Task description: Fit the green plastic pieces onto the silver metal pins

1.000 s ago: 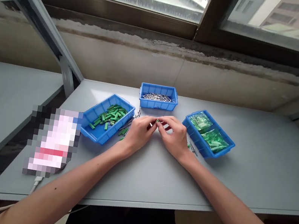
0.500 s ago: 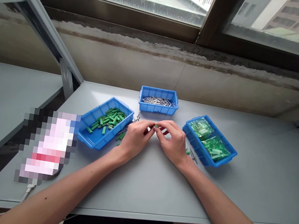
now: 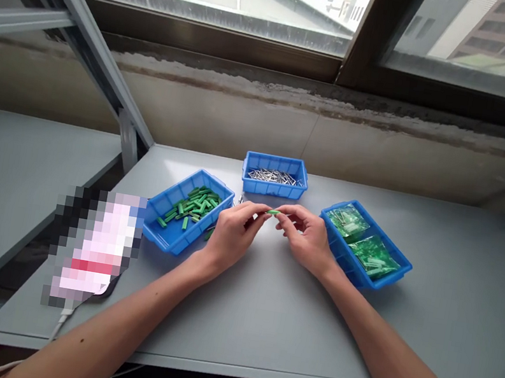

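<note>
- Standing before the pale wall point(image 3: 227, 110), the grey table point(image 3: 268, 327) carries three blue plastic bins.
- The left bin point(image 3: 170, 236) and the right bin point(image 3: 375, 230) are turned diagonally; the back bin point(image 3: 273, 189), which is smaller in view, lies between them, near the wall.
- A pixelated object point(image 3: 101, 241) with a white cable point(image 3: 61, 320) is at the left edge of the table, just beside the left bin.
- The left hand point(image 3: 232, 229) has its thumb and index finger pinching; the right hand point(image 3: 311, 241) faces it with bent fingers, and I cannot tell how firmly these fingers press.
- Two clear bags point(image 3: 374, 258) of green parts are inside the right bin.
- Thin metal rods point(image 3: 271, 176) fill the bottom of the back bin.
- Short green pieces point(image 3: 200, 203) are heaped in the left bin.
- One green piece point(image 3: 272, 212) is between both hands' fingertips, above the table, its left end in the left hand's pinch.
</note>
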`<state>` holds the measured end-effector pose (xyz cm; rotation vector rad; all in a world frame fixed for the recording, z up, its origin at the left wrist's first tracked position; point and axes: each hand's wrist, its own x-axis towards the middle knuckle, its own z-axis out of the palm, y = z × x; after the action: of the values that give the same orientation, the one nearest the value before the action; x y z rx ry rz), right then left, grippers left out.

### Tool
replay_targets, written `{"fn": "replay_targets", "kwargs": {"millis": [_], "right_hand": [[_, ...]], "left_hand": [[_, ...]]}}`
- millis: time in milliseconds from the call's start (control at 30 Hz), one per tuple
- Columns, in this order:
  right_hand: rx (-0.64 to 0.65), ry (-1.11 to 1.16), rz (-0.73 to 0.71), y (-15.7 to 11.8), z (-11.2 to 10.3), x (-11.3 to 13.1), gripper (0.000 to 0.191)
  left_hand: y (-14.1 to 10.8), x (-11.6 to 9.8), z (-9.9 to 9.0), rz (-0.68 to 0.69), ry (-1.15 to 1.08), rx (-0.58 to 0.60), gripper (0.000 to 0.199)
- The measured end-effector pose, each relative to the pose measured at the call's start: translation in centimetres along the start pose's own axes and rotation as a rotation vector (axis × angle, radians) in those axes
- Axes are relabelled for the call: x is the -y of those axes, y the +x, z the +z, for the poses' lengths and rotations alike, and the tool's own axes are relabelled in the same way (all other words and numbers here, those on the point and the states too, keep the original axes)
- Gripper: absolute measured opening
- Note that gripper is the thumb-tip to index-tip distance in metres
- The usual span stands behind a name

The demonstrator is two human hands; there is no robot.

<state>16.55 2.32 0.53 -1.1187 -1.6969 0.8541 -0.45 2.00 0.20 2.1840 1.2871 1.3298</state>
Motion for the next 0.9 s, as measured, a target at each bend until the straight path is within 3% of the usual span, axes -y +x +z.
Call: {"fn": "replay_targets", "kwargs": {"millis": [200, 500, 633, 733, 800, 900], "right_hand": [[-0.052, -0.06, -0.031, -0.1, -0.1, -0.1, 0.023], [-0.08, -0.082, -0.039, -0.1, -0.2, 0.1, 0.023], [-0.105, -0.09, -0.052, -0.2, -0.2, 0.4, 0.026], [-0.087, -0.165, -0.122, -0.3, 0.0, 0.5, 0.025], [-0.053, -0.228, -0.178, -0.5, 0.3, 0.6, 0.023], [0.005, -0.309, -0.24, -1.1, 0.9, 0.8, 0.02]], "left_hand": [[0.2, -0.3, -0.1, -0.052, -0.028, -0.032, 0.014], [0.4, -0.9, -0.4, 0.003, 0.023, -0.038, 0.012], [1.5, -2.1, -2.9, 0.084, 0.262, -0.192, 0.015], [2.7, -1.6, -5.6, -0.088, 0.432, -0.258, 0.018], [3.4, -0.2, -7.1, -0.216, 0.498, -0.231, 0.017], [3.7, 1.9, -8.3, -0.296, 0.502, -0.113, 0.028]]}}
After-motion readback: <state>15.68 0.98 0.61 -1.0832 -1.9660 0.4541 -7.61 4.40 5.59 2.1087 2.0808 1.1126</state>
